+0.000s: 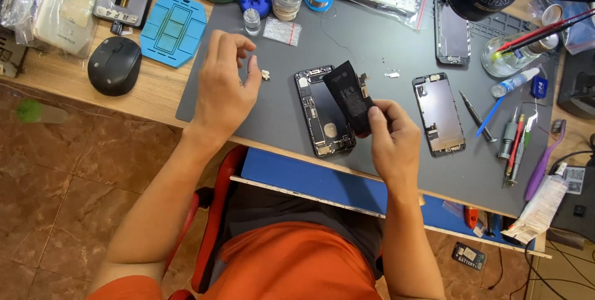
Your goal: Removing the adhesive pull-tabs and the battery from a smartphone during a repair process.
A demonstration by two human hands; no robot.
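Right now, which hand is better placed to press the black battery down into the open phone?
The right hand, probably. It already pinches the black battery by its lower end, tilted over the open phone body on the grey mat. The left hand holds nothing, hovering over the mat's left part near a small white piece.

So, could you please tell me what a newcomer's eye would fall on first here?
Most striking is the black phone battery, pinched in the right hand over the opened phone body at the middle of the grey work mat. The left hand hovers empty beside a small pale scrap, and a detached screen panel lies to the right.
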